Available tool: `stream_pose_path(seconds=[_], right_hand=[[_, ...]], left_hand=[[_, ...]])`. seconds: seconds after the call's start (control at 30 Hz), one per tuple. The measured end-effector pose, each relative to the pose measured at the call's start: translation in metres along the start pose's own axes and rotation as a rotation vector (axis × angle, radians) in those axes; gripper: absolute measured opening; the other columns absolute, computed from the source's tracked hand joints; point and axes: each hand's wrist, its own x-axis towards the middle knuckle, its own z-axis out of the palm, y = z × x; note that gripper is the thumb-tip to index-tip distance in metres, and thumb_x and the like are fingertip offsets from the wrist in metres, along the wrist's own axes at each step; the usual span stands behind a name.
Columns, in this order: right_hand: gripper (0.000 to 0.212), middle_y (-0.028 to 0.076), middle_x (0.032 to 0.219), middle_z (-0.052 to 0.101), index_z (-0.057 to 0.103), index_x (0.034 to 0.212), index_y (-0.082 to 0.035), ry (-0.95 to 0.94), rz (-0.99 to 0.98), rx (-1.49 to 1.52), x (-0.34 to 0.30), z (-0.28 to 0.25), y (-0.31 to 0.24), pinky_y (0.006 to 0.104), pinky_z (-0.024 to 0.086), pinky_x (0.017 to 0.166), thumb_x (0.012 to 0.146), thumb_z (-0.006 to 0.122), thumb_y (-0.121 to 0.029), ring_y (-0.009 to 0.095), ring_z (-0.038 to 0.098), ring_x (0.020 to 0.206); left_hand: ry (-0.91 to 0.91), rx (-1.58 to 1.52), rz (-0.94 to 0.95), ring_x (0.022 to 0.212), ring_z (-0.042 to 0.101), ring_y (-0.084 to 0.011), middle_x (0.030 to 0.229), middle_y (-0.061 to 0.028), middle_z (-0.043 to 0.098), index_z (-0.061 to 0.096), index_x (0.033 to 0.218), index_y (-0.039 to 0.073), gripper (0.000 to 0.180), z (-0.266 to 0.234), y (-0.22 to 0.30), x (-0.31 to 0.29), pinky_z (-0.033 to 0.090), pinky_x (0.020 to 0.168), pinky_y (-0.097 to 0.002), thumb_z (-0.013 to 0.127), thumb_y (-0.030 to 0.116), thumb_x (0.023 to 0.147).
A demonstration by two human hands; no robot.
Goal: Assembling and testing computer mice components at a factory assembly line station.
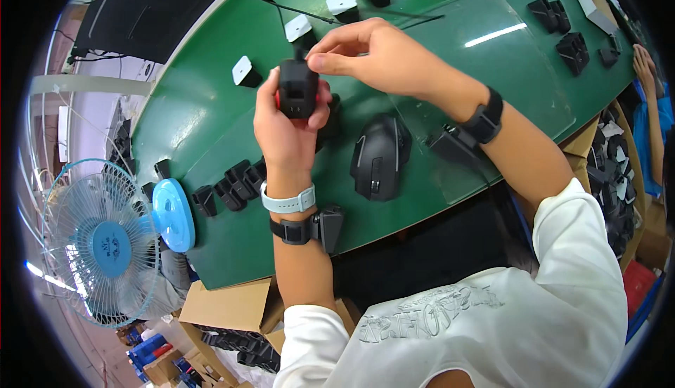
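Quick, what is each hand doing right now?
Left hand: closed around a small black part.
Right hand: fingertips pinched at the top of that same part.

Left hand (285, 117) hides black part's (298, 90) underside.

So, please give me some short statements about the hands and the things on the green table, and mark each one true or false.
1. The left hand holds a small black box-shaped part. True.
2. The right hand rests flat on the green table. False: it is raised, fingertips at the top of the part.
3. A black computer mouse lies on the table. True.
4. The light blue fan stands at the person's right. False: it is at the left.
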Motion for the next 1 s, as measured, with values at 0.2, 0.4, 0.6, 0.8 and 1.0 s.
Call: stream_pose_path(seconds=[0.2, 0.4, 0.6, 0.8, 1.0], right_hand=[[0.073, 0.009, 0.134, 0.061, 0.059, 0.134, -0.008, -0.967, -0.228, -0.482, -0.027, -0.022, -0.003, 0.0434, 0.039, 0.109, 0.063, 0.077, -0.005, 0.033, 0.049, 0.126], [0.061, 0.003, 0.127, 0.065, 0.065, 0.128, -0.012, -0.834, -0.273, -0.477, -0.022, -0.021, -0.005, 0.0445, 0.041, 0.102, 0.069, 0.080, -0.010, 0.029, 0.053, 0.123], [0.062, 0.010, 0.125, 0.062, 0.051, 0.139, -0.003, -0.015, -0.294, 0.250, 0.002, -0.019, -0.001, 0.0326, 0.054, 0.094, 0.088, 0.081, -0.020, 0.019, 0.061, 0.112], [0.076, 0.015, 0.119, 0.063, 0.052, 0.135, -0.005, 0.195, -0.495, -0.033, 0.005, -0.006, 0.005, 0.0391, 0.055, 0.092, 0.075, 0.091, -0.031, 0.025, 0.062, 0.111], [0.079, 0.009, 0.122, 0.062, 0.054, 0.136, -0.006, 0.182, -0.530, -0.161, -0.015, -0.004, -0.006, 0.0370, 0.050, 0.098, 0.071, 0.093, -0.025, 0.024, 0.060, 0.111]], left_hand=[[-0.444, -0.531, 0.175, 0.107, 0.057, -0.0371, 0.124, -0.0254, 0.057, 0.047, 0.135, -0.004, 0.045, -0.029, -0.003, 0.013, 0.053, 0.084, -0.0392, 0.036, 0.033, 0.112], [-0.122, -0.354, 0.265, 0.122, 0.058, -0.0423, 0.130, -0.0235, 0.058, 0.046, 0.138, -0.003, 0.040, -0.014, -0.006, 0.006, 0.047, 0.109, -0.0531, 0.043, 0.025, 0.109], [-0.064, -0.120, 0.341, 0.118, 0.062, -0.0286, 0.133, -0.0166, 0.059, 0.042, 0.144, -0.003, 0.051, -0.010, -0.007, 0.007, 0.048, 0.105, -0.0435, 0.062, 0.008, 0.098], [-0.108, 0.060, 0.337, 0.121, 0.060, -0.0283, 0.135, -0.0172, 0.057, 0.039, 0.146, -0.003, 0.071, 0.004, -0.004, 0.001, 0.048, 0.105, -0.0410, 0.076, 0.000, 0.086], [-0.125, 0.165, 0.375, 0.129, 0.054, -0.0341, 0.140, -0.0176, 0.052, 0.032, 0.152, -0.002, 0.086, -0.015, -0.015, 0.002, 0.044, 0.112, -0.0463, 0.079, 0.007, 0.080]])
